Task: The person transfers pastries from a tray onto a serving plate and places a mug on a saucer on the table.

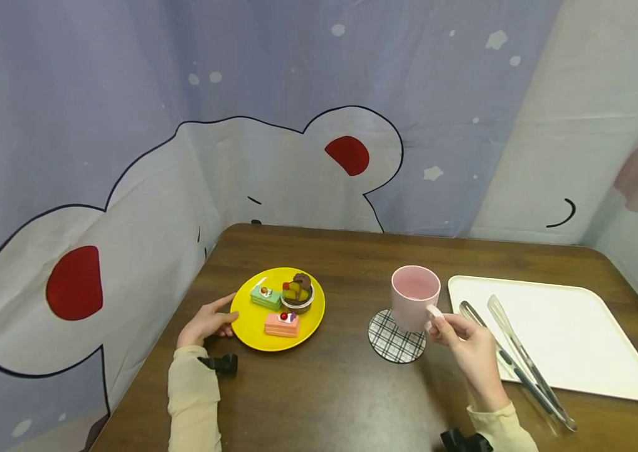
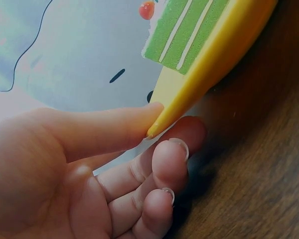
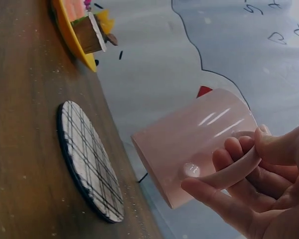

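Observation:
My left hand (image 1: pixel 207 322) pinches the left rim of a yellow plate (image 1: pixel 251 329), thumb on top and fingers beneath in the left wrist view. On the plate are a green cake slice (image 1: pixel 265 297), a pink cake slice (image 1: pixel 281 325) and a fruit-topped cupcake (image 1: pixel 298 294). With thumb and fingers round its handle, my right hand (image 1: pixel 468 348) holds a pink mug (image 1: pixel 414 298). The right wrist view shows the mug raised off the table, above a round checked coaster (image 3: pixel 92 162).
A white tray (image 1: pixel 567 333) lies on the right of the brown wooden table (image 1: pixel 319 402). Metal tongs (image 1: pixel 527 364) rest across its left edge, their ends reaching onto the table. Behind the table hangs a printed curtain (image 1: pixel 273 169).

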`<state>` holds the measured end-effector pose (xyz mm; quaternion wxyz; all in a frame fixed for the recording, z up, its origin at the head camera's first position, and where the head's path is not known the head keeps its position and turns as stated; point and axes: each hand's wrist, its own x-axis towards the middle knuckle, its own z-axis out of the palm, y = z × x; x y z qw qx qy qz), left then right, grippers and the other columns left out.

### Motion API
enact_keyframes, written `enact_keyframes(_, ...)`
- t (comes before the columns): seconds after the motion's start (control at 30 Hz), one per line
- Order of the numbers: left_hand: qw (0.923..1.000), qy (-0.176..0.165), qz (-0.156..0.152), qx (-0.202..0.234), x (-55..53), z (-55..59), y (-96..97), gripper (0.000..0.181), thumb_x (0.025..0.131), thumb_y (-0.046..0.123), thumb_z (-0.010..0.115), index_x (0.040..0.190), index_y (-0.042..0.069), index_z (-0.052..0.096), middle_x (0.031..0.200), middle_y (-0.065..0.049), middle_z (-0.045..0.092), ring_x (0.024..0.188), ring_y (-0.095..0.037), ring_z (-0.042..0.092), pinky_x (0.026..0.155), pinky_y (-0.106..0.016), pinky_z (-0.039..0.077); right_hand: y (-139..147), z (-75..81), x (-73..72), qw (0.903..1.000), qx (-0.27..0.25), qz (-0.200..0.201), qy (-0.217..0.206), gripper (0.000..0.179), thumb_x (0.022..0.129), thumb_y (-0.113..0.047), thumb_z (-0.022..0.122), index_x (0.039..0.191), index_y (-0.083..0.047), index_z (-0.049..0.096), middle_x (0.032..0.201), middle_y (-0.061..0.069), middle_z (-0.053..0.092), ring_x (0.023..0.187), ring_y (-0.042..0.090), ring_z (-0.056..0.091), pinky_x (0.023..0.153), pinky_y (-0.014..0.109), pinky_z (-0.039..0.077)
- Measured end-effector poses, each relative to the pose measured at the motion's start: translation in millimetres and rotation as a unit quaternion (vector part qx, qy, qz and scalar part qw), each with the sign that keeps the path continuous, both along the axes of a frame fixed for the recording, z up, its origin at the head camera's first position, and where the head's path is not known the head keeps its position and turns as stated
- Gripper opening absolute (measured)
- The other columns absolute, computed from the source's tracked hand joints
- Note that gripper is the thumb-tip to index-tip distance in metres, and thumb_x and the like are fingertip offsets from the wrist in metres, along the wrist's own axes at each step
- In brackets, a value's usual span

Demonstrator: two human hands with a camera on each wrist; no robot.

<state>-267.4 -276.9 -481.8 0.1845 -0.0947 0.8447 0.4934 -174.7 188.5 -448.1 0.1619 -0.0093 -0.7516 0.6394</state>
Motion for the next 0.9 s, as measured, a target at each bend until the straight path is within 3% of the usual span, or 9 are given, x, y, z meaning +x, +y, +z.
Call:
enact_keyframes(0.27, 1.0, -0.002, 0.003, 0.001, -0.5, -0.1, 1.1, 0.063, 0.097, 0.02, 0.056, 0.152, 0.006, 0.028, 0.064, 0.001, 0.057, 0.059, -0.011, 0.055, 0.062, -0.022, 0.047, -7, -4.1, -0.9, 0.9996, -0.003, 0.018, 0.021, 0.021, 0.091, 0.002, 0.061, 0.095, 0.023, 0.063, 0.069, -0.01, 0.071, 0.063, 0.004, 0.069, 0.061, 0.022, 0.057)
enact_keyframes(0.5, 1.0, -0.001, -0.001, 0.003, -0.6, 2.3, 0.7, 0.064, 0.097, 0.02, 0.056, 0.152, 0.005, 0.028, 0.063, 0.001, 0.057, 0.058, -0.011, 0.056, 0.062, -0.023, 0.047, -12, -5.3, -1.2, 0.9995, 0.024, 0.018, 0.006, 0.016, 0.09, 0.004, 0.061, 0.093, 0.02, 0.065, 0.068, -0.012, 0.07, 0.062, 0.003, 0.068, 0.061, 0.022, 0.057)
enact_keyframes(0.77, 1.0, -0.002, -0.003, 0.0, 0.2, 2.6, 1.4, 0.065, 0.097, 0.02, 0.056, 0.152, 0.005, 0.027, 0.063, 0.001, 0.057, 0.059, -0.011, 0.055, 0.062, -0.023, 0.046, -16, -13.0, -4.3, 0.9975, 0.07, 0.015, -0.002, 0.015, 0.089, 0.001, 0.064, 0.093, 0.014, 0.069, 0.074, 0.018, 0.072, 0.061, -0.002, 0.065, 0.061, 0.019, 0.056)
enact_keyframes(0.9, 1.0, -0.004, -0.002, 0.0, -0.1, 1.9, 0.6, 0.064, 0.097, 0.02, 0.056, 0.152, 0.005, 0.027, 0.064, 0.001, 0.057, 0.058, -0.012, 0.055, 0.062, -0.023, 0.046, -17, -17.4, -4.3, 0.9963, 0.084, 0.013, -0.012, 0.015, 0.089, -0.001, 0.066, 0.093, 0.012, 0.07, 0.077, 0.022, 0.071, 0.06, -0.004, 0.063, 0.06, 0.017, 0.054)
